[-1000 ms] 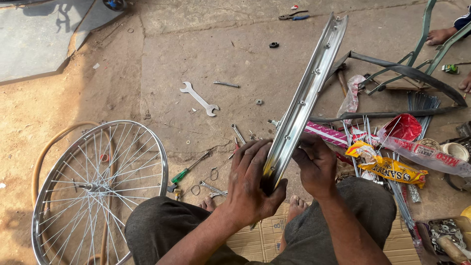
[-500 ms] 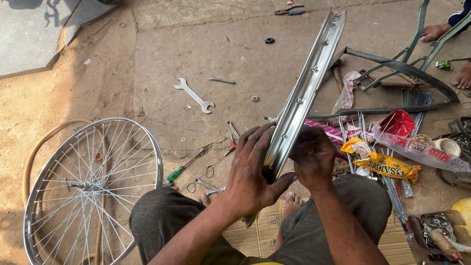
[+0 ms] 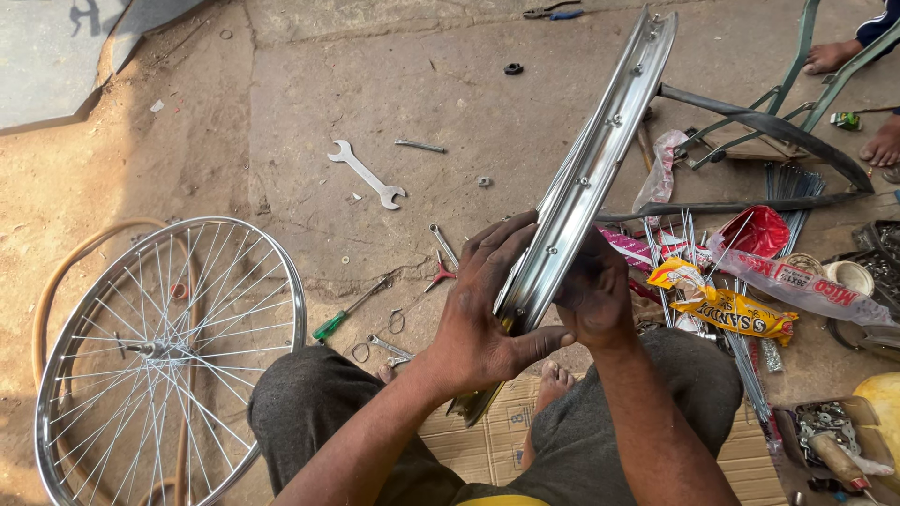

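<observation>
- The spoked wheel (image 3: pixel 164 361) lies flat on the ground at the near left with a tan hose (image 3: pixel 66 281) curving past it; it sits where it did a second ago, only slid a little in view as the head shifted.
- Farther out, the open-ended spanner (image 3: pixel 366 174) and the green-handled screwdriver (image 3: pixel 345 313) lie untouched on the concrete.
- The left hand (image 3: pixel 483 323) has tightened its grip since a second ago: palm and thumb are now wrapped round the near end of the bare chrome rim (image 3: pixel 586 178), fingers spread along its left wall.
- The rim stands on edge, leaning from the lap far and to the right; its tilt has hardly changed.
- The right hand (image 3: pixel 592 295) has moved up against the rim's right side, fingers curled and pressed to the metal; what they pinch, if anything, I cannot tell.
- At the right, loose spokes (image 3: pixel 741 351) and a yellow packet (image 3: pixel 727 307) lie undisturbed.
- Judging by this, the rim is being steadied for close work at one hole.
</observation>
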